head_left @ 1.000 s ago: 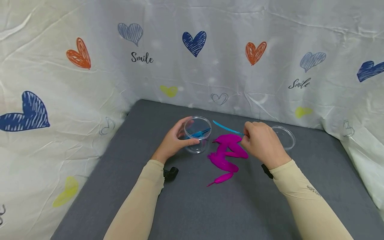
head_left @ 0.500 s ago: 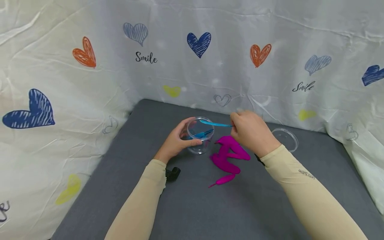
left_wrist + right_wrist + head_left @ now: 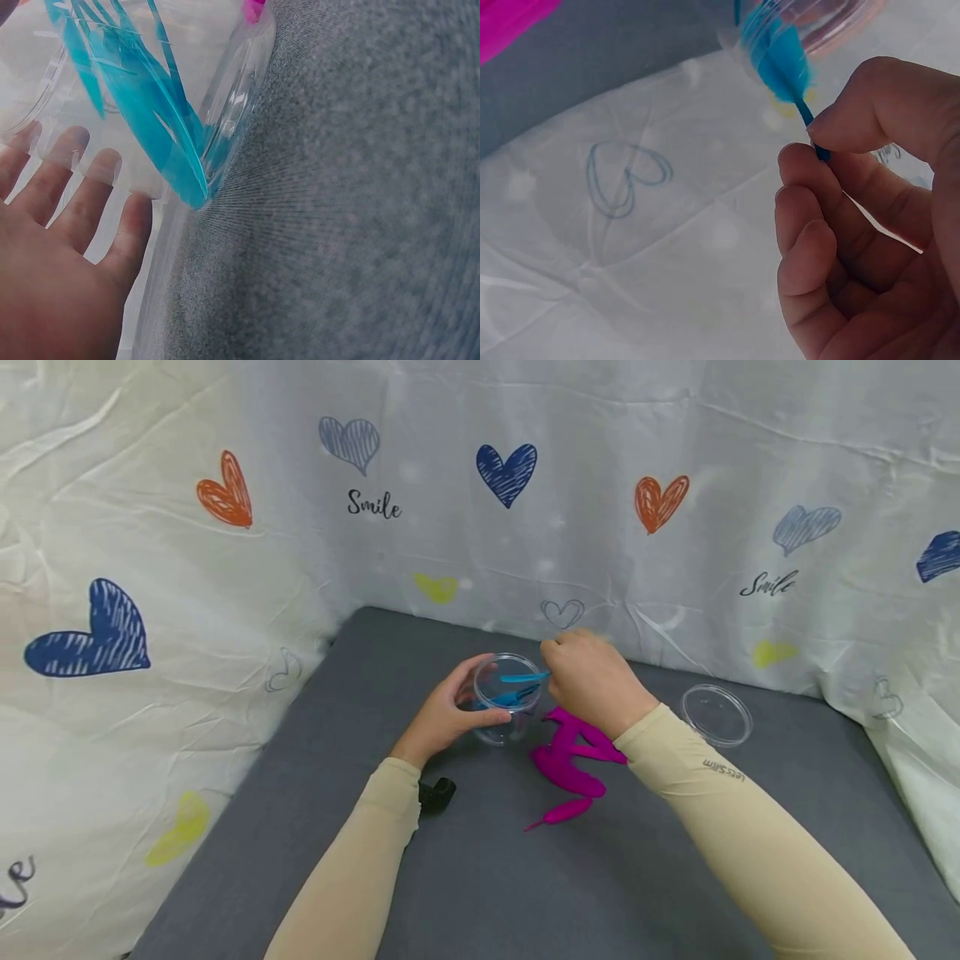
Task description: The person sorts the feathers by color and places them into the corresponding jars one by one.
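Observation:
My left hand [image 3: 450, 714] grips a clear plastic jar [image 3: 495, 735] by its side, thumb in front and fingers behind, with its open mouth tilted towards me. Several blue feathers [image 3: 142, 105] lie inside, seen through the wall in the left wrist view. Between thumb and forefinger, my right hand [image 3: 596, 681] pinches another blue feather [image 3: 780, 64] by its quill; its vane reaches into the jar's mouth. Magenta feathers [image 3: 562, 767] lie in an overlapping group on the table, partly hidden by my right hand and forearm. Closest to me among them is a small magenta feather [image 3: 567, 811].
A round clear lid [image 3: 717, 716] lies on the grey table [image 3: 510, 885], right of my right hand. White cloth [image 3: 442, 527] printed with hearts hangs behind the table and along its left side. A black wrist mount [image 3: 437, 797] sits under my left wrist.
My right hand has moved left, bringing the blue feather from above the magenta feathers into the jar's mouth. The left hand keeps hold of the jar. The view has shifted slightly.

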{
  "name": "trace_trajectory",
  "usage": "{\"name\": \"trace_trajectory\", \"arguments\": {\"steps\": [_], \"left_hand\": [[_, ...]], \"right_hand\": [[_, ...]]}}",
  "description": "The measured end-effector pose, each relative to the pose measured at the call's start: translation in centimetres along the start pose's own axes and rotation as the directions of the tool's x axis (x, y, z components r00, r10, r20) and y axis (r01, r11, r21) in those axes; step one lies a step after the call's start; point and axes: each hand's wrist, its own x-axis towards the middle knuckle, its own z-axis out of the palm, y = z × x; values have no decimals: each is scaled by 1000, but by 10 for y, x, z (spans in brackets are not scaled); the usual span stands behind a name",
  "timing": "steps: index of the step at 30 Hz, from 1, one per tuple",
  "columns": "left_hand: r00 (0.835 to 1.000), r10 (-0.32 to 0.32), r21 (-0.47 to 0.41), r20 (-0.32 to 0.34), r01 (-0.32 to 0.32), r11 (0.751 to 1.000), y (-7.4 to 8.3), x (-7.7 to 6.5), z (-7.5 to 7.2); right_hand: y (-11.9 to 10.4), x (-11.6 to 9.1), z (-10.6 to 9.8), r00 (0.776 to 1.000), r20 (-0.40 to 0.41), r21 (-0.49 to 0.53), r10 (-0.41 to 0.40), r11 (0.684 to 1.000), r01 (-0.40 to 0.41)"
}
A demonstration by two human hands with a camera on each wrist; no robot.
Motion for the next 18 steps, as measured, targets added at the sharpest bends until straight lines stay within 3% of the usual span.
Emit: {"name": "trace_trajectory", "arguments": {"steps": [11, 18], "left_hand": [[1000, -9, -5, 6, 9, 1000, -1, 0, 0], [1000, -3, -2, 9, 3, 1000, -1, -1, -1]], "right_hand": [[-7, 14, 8, 999, 21, -12, -45, 999, 45], [-10, 19, 16, 999, 35, 42, -42, 998, 41]]}}
